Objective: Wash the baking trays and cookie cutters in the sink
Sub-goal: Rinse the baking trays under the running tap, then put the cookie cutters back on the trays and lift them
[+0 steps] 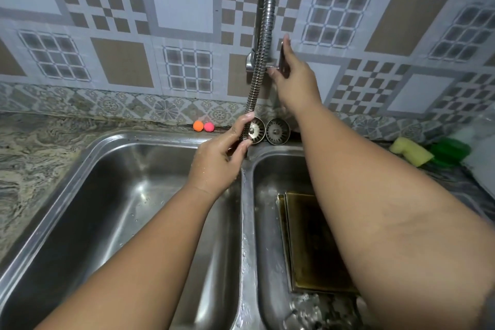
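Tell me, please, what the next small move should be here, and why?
Probably turn the tap lever under the right hand to start water. The left hand holds the flexible hose near the divider, no stream is visible, and the baking trays wait in the right basin.

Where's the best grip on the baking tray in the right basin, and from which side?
Probably the baking tray's left long rim, reached from above on the divider side. It lies flat on the floor of the right basin, so only raised edges offer purchase, and the right arm covers its right side. Both hands are busy: left hand on the faucet hose, right hand at the tap handle.
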